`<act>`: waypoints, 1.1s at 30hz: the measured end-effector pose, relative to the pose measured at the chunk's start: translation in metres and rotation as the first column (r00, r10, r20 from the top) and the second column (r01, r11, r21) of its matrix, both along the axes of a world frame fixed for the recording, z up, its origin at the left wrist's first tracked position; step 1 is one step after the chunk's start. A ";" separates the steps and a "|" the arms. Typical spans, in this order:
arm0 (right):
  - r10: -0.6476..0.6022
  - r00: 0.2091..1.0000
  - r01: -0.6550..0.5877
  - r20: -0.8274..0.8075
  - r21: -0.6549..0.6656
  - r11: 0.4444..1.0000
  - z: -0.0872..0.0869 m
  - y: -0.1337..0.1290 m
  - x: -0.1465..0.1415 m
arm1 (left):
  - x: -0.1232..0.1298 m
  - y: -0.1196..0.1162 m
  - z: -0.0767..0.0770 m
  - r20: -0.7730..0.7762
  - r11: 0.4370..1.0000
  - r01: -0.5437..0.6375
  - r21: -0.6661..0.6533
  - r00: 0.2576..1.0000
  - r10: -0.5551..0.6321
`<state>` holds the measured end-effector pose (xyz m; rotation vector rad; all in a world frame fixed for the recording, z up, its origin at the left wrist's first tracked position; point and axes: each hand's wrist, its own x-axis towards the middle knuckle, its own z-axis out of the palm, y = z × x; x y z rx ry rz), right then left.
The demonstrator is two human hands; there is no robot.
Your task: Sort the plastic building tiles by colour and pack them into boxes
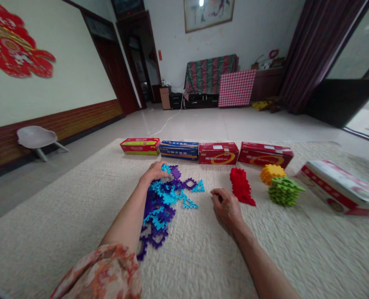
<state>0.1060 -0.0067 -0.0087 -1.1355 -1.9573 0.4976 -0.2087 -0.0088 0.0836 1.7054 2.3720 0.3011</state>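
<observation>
At the far edge of a heap of purple and light-blue toothed building pieces (168,199), my left hand (155,172) is closed on a light-blue building piece (165,168). A purple piece (175,172) lies right beside its fingertips. My right hand (228,205) rests on the mat right of the heap, fingers curled in, and no piece shows in it. Just beyond it lies a row of red pieces (242,187). Further right are a stack of yellow pieces (272,173) and a stack of green pieces (284,191).
A red-and-yellow box (140,146), a blue box (178,150) and two red boxes (218,153) line the far side of the quilted mat (196,257). A white-and-red box (343,187) lies at the right. A pale chair (36,138) stands at the left wall.
</observation>
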 end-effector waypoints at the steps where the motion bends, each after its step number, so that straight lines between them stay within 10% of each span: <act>1: -0.003 1.000 0.003 0.002 -0.001 1.000 0.000 0.000 0.000 | 0.004 0.000 0.005 0.012 1.000 0.016 0.015 1.000 -0.016; 10: 0.008 1.000 -0.008 -0.010 0.015 1.000 -0.001 0.001 0.000 | 0.047 -0.007 0.018 0.227 0.964 0.233 0.131 0.939 -0.258; 27: 0.025 0.998 -0.027 0.049 0.050 0.998 0.002 -0.002 0.000 | -0.001 -0.094 0.003 0.141 0.992 -0.073 0.102 0.988 0.059; 33: 0.176 0.980 -0.169 -0.091 0.075 0.983 0.012 -0.048 -0.024 | -0.028 -0.141 -0.021 0.177 0.963 -0.223 0.150 0.965 0.196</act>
